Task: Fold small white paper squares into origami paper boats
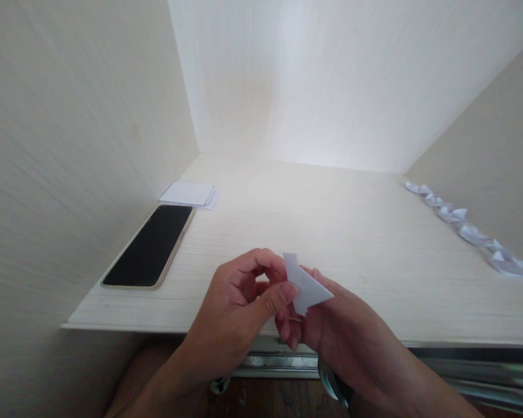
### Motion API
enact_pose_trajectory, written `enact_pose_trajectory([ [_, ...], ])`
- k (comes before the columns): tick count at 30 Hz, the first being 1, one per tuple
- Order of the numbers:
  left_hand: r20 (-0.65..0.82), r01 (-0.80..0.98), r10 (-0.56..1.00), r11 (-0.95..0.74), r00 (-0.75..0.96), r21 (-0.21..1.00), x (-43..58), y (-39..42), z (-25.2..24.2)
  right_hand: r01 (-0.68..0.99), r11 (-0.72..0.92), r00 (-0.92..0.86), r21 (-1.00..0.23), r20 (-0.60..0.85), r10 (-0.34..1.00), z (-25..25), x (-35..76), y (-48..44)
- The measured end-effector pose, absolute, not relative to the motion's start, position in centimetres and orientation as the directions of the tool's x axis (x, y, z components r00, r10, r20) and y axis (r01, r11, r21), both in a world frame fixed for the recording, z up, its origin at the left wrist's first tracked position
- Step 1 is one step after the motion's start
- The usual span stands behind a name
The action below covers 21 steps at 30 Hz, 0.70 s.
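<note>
Both my hands meet at the front edge of a pale wooden desk point(331, 232). Between them is a small folded piece of white paper point(305, 285) with a pointed tip to the right. My left hand point(239, 307) pinches its left part, thumb pressed on top and fingers curled. My right hand point(335, 325) grips the paper from below and behind, its fingers closed under it.
A black smartphone point(150, 247) lies face up at the desk's left, beside the left wall. A small stack of white paper squares point(190, 194) sits behind it. A row of several folded white paper pieces point(470, 232) runs along the right wall. A metal rail point(279, 360) shows under the desk edge.
</note>
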State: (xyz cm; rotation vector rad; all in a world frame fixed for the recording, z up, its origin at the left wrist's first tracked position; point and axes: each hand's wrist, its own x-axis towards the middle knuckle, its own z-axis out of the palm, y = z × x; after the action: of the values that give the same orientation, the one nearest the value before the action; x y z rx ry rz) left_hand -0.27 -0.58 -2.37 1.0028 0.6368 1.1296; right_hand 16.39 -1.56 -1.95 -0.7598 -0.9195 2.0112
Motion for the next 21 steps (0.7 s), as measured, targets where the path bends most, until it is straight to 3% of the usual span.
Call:
enact_pose_trajectory([
  [4,0.072,-0.357,0.968,0.018,0.238,0.934,-0.7,0.0,-2.6,-0.198,-0.029,-0.273,-0.980,0.026,0.962,-1.3,16.7,-1.3],
  [9,0.081,-0.361,0.978,-0.006,0.192,0.933,-0.4,0.2,-3.1,0.133,0.242,-0.142,-0.961,0.223,0.964,-0.1,16.2,-1.3],
  [14,0.107,-0.273,0.994,-0.094,0.034,0.957,0.3,0.0,-2.4,0.327,0.347,-0.066,-0.879,0.345,0.936,-0.1,15.8,-1.5],
  [21,0.094,-0.253,0.996,-0.089,0.006,0.963,0.5,0.1,-2.3,0.437,0.407,-0.051,-0.802,0.429,0.902,-0.1,15.4,-1.5],
])
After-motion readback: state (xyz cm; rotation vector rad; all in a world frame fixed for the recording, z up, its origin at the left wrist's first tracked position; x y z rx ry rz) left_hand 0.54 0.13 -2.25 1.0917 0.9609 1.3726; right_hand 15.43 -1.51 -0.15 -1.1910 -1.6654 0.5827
